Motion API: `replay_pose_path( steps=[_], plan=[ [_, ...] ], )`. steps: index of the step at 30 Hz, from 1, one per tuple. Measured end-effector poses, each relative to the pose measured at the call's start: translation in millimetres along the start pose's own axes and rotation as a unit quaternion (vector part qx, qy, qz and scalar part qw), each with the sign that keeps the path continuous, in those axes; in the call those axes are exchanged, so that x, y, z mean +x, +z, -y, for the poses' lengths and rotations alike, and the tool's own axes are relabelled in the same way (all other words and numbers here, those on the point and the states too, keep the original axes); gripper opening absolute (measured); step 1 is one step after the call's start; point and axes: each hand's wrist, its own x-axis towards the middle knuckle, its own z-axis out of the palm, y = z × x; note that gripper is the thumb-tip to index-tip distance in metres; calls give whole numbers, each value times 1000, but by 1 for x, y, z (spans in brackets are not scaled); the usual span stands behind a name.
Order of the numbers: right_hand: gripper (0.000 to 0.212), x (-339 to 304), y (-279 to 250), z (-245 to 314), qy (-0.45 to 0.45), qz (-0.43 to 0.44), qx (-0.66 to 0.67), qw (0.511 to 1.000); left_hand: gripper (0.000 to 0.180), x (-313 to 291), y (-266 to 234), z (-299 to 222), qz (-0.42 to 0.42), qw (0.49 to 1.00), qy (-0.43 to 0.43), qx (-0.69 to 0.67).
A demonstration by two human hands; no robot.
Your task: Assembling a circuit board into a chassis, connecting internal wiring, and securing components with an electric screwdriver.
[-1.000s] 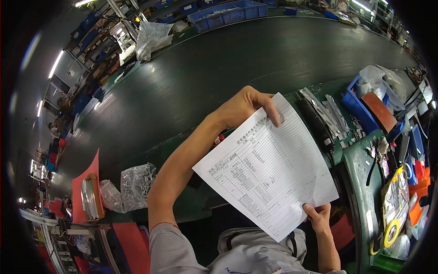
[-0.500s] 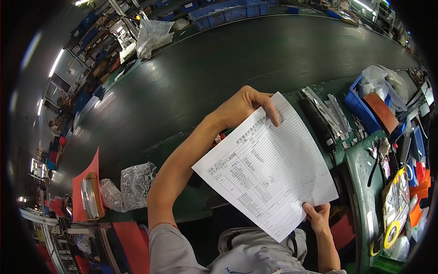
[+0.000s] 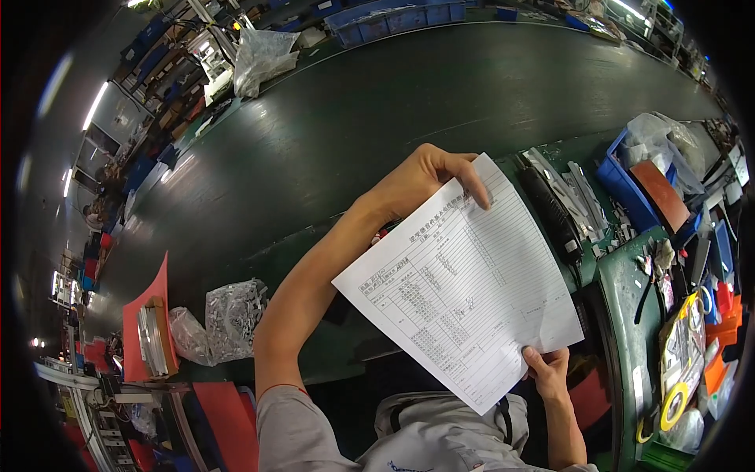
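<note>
A white sheet of paper with a printed table and some handwriting is held tilted in front of my body. My left hand grips its far edge, with the thumb or a finger lying over the printed face and the other fingers behind it. At the near right corner my right hand pinches the sheet, its thumb on top and the remaining fingers mostly hidden underneath. The paper covers part of the bench edge and my lap.
Metal strips lie beside a black tool-like object on the right. Beyond them stands a blue bin with plastic bags. Yellow tape sits at the right edge. A bag of small parts rests at left, near a red folder.
The far edge of the sheet has shifted very slightly up and to the right with my left hand. Both hands keep their hold.
</note>
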Motion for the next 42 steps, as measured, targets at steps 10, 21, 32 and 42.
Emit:
replay_pose_path(
  steps=[10, 21, 32, 42],
  plan=[
    [29, 1, 3, -4, 6, 10, -5, 1000, 30, -15, 6, -14, -198, 980, -12, 8],
    [27, 44, -22, 38, -95, -239, 77, 963, 28, -98, 5, 2, -368, 872, -43, 320],
    [20, 138, -257, 117, -186, -367, 192, 891, 17, -132, -4, 13, -390, 840, -62, 373],
    [20, 177, -319, 146, -169, -287, 370, 867, 14, -130, -5, 12, -345, 835, -32, 428]
  ],
)
